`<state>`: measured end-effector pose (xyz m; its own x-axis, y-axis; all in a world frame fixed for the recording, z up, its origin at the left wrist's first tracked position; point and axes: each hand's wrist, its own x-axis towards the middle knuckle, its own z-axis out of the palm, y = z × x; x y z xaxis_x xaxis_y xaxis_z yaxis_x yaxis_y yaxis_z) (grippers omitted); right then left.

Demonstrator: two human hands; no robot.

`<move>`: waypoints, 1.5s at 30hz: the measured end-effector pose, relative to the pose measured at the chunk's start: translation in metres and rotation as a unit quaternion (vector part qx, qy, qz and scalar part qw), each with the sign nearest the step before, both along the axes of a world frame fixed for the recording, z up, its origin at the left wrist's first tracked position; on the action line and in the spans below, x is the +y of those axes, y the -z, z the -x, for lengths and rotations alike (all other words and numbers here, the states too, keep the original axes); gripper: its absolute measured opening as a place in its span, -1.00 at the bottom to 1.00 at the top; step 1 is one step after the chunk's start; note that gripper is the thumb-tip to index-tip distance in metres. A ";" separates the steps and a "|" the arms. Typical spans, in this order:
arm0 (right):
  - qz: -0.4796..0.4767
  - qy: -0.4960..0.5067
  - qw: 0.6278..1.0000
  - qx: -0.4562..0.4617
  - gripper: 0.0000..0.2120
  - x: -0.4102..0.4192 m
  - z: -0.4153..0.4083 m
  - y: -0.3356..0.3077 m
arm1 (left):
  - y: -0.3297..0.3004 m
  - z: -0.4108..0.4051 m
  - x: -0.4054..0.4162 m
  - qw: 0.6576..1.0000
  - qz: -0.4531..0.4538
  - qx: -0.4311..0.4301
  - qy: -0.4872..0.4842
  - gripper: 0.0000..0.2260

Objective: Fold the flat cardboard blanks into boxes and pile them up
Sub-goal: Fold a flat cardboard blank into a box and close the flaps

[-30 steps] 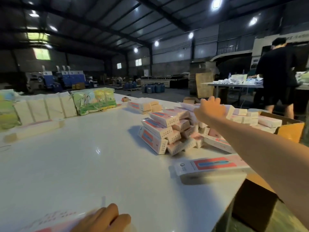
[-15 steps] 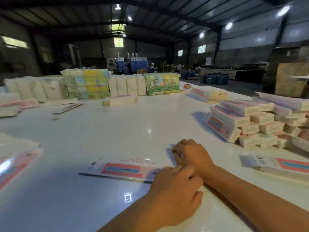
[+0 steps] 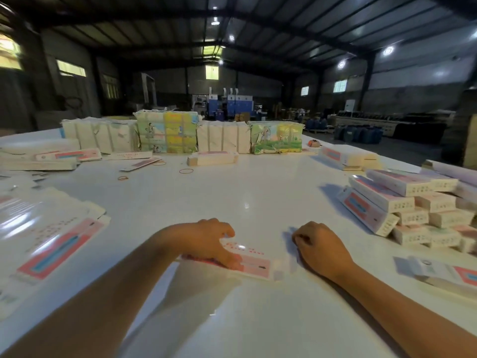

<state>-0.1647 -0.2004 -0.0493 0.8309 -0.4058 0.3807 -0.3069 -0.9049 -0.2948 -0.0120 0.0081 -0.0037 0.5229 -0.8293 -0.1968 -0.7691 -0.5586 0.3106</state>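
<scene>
A flat pink-and-white cardboard blank point(image 3: 251, 263) lies on the white table point(image 3: 232, 197) right in front of me. My left hand point(image 3: 210, 241) grips its left part, fingers curled over the top and thumb along the near edge. My right hand point(image 3: 321, 248) sits at the blank's right end with curled fingers; the end flap there is blurred and seems pinched. A pile of folded boxes point(image 3: 402, 210) stands to the right of my right hand.
Flat blanks point(image 3: 51, 244) are spread at the left, and another blank point(image 3: 444, 275) lies at the right edge. Wrapped bundles point(image 3: 167, 135) line the far side. Rubber bands point(image 3: 185, 171) and loose blanks point(image 3: 211, 157) lie mid-table.
My right hand came back from the box pile to the blank. Since half a second ago, both hands have spread apart along the blank, and my view has turned left.
</scene>
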 end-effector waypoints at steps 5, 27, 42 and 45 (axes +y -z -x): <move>-0.004 -0.003 1.000 0.001 -0.76 0.000 0.000 0.001 | 0.023 -0.003 -0.001 0.999 0.029 0.002 -0.017 -0.41; 0.011 -0.001 1.000 -0.020 -0.71 -0.003 -0.003 0.006 | -0.017 0.010 0.002 0.978 0.189 0.003 -0.086 -0.65; -0.131 -0.028 0.978 -0.157 -0.73 0.004 0.003 -0.003 | 0.026 0.031 -0.007 0.947 0.203 -0.186 -0.165 -0.61; -0.391 -0.128 0.894 -0.177 -0.50 0.013 0.010 -0.012 | 0.023 0.034 -0.008 0.944 0.210 -0.192 -0.167 -0.65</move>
<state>-0.1743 -0.1876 -0.0376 0.8185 -0.4767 0.3206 0.1179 -0.4069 -0.9058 -0.0464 0.0002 -0.0265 0.7352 -0.5684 0.3694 -0.6726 -0.6794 0.2933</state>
